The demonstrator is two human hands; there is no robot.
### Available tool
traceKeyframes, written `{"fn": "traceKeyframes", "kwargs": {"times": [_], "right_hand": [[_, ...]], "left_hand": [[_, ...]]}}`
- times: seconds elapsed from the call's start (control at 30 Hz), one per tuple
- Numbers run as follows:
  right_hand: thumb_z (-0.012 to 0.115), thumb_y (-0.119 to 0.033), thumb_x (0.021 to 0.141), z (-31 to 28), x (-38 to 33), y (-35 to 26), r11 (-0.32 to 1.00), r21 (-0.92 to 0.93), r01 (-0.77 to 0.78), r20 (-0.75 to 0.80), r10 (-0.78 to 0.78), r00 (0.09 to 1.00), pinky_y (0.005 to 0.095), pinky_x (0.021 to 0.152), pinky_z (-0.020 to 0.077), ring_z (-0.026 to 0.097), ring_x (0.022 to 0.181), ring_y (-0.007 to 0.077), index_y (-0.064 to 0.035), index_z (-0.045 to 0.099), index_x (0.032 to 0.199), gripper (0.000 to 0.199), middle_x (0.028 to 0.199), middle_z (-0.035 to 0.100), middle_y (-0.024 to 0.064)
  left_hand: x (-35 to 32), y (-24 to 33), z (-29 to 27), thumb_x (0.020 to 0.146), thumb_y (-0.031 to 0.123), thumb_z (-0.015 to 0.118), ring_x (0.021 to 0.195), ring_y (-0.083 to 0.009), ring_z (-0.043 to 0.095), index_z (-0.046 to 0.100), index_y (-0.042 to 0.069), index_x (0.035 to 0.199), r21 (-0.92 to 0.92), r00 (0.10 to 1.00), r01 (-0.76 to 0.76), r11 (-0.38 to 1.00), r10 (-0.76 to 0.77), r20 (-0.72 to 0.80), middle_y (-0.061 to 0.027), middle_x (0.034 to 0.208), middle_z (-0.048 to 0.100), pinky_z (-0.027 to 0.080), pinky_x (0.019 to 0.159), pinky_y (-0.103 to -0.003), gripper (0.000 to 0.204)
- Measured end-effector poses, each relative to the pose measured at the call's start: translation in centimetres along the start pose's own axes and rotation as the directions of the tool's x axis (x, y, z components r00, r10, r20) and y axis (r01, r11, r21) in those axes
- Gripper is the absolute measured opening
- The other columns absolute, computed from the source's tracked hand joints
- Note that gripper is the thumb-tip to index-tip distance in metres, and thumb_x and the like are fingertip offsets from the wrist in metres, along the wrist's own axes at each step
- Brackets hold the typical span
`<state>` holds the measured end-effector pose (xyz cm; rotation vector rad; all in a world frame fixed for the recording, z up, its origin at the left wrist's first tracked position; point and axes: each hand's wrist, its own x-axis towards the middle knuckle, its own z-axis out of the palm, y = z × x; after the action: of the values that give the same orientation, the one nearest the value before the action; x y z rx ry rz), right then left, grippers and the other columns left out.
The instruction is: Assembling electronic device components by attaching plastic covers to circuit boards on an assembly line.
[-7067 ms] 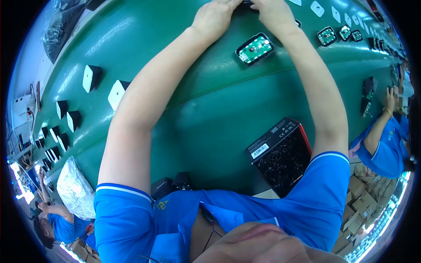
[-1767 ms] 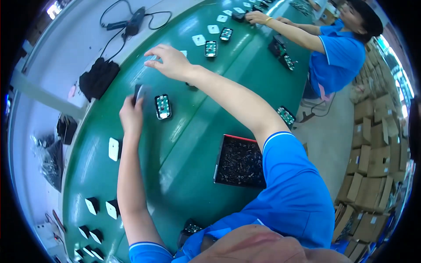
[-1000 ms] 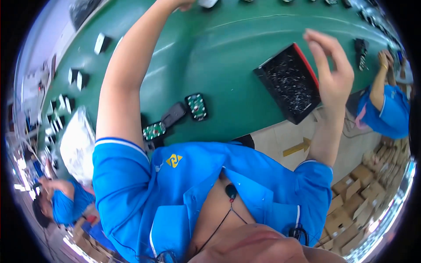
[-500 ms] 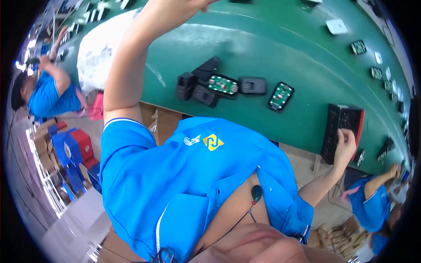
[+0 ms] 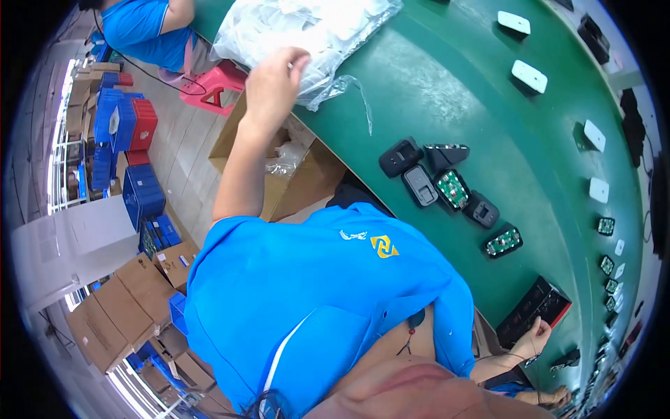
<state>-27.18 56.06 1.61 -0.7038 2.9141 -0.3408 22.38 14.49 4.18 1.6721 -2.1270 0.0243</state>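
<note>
My left hand (image 5: 271,89) is raised by the near edge of a clear plastic bag (image 5: 335,28) full of white stuff. Its fingers are bent toward the thumb, with a tiny pale spot between them that is too small to name. My right hand (image 5: 532,340) pinches over an open black box (image 5: 522,318) with a red side; what its fingertips hold is hidden. Between the hands lie dark plastic housings (image 5: 421,186), a black wedge-shaped piece (image 5: 447,155) and two housings with green circuit boards, one board (image 5: 452,190) among the shells, the other board (image 5: 504,241) nearer the box.
White covers (image 5: 529,77) and more circuit boards (image 5: 606,225) line the far side of the green table (image 5: 412,91). An open cardboard box (image 5: 296,171) stands below the table edge at my left. Beyond are a red stool (image 5: 216,87), blue crates (image 5: 115,115) and a co-worker (image 5: 150,21).
The view has swung toward the left. My left hand has come down from the upper edge and is now beside the plastic bag. My right hand stays at the black box.
</note>
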Motion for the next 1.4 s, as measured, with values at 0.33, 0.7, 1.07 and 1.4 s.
{"fn": "traceKeyframes", "kwargs": {"times": [0.33, 0.7, 1.07, 1.4], "right_hand": [[0.057, -0.018, 0.090, -0.3, -0.2, 1.6, 0.991, -0.130, -0.014, -0.135, -0.003, 0.991, 0.0260, 0.056, 0.0428, 0.051, 0.056, 0.0133, -0.0038, 0.061, 0.086, 0.016, 0.072, 0.059, 0.0029], [0.055, -0.017, 0.092, -2.4, 1.2, 3.7, 0.964, 0.217, -0.155, -0.254, 0.209, 0.944, 0.0235, 0.052, 0.0401, 0.049, 0.055, 0.0107, -0.0054, 0.065, 0.104, 0.020, 0.068, 0.060, 0.0032], [0.055, 0.006, 0.085, 1.3, -4.4, -26.8, 0.419, 0.827, 0.375, -0.127, -0.512, 0.850, 0.0199, 0.065, 0.0461, 0.056, 0.072, 0.0127, 0.0047, 0.065, 0.095, 0.014, 0.090, 0.061, 0.0082], [0.056, 0.005, 0.086, 2.4, -6.7, -30.8, 0.173, 0.983, 0.058, 0.040, -0.512, 0.858, 0.0200, 0.065, 0.0464, 0.057, 0.073, 0.0118, 0.0025, 0.055, 0.114, 0.028, 0.087, 0.061, 0.0090]], "left_hand": [[4.1, -7.1, 2.0, 0.085, 0.018, 0.059, 0.086, -0.0249, 0.057, 0.067, 0.009, 0.094, 0.235, 0.984, -0.038, 0.971, 0.077, -0.159, -0.0050, 0.094, 0.063, 0.048, 0.072, -0.034, 0.015], [4.4, -7.0, 0.3, 0.084, 0.013, 0.066, 0.074, -0.0169, 0.057, 0.065, 0.003, 0.099, -0.148, 0.960, 0.024, 0.989, -0.064, -0.273, -0.0051, 0.093, 0.063, 0.046, 0.066, -0.024, 0.018], [-0.5, 9.2, 4.0, 0.082, -0.005, 0.056, 0.056, -0.0077, 0.051, 0.061, 0.007, 0.112, -0.975, 0.904, 0.121, 0.184, 0.385, 0.185, -0.0033, 0.084, 0.050, 0.040, 0.050, -0.019, 0.033], [-2.1, 16.0, 4.6, 0.082, -0.006, 0.058, 0.058, -0.0075, 0.051, 0.069, 0.005, 0.100, -0.981, 0.795, -0.072, 0.181, 0.605, 0.053, -0.0032, 0.090, 0.052, 0.039, 0.051, -0.018, 0.023]]}}
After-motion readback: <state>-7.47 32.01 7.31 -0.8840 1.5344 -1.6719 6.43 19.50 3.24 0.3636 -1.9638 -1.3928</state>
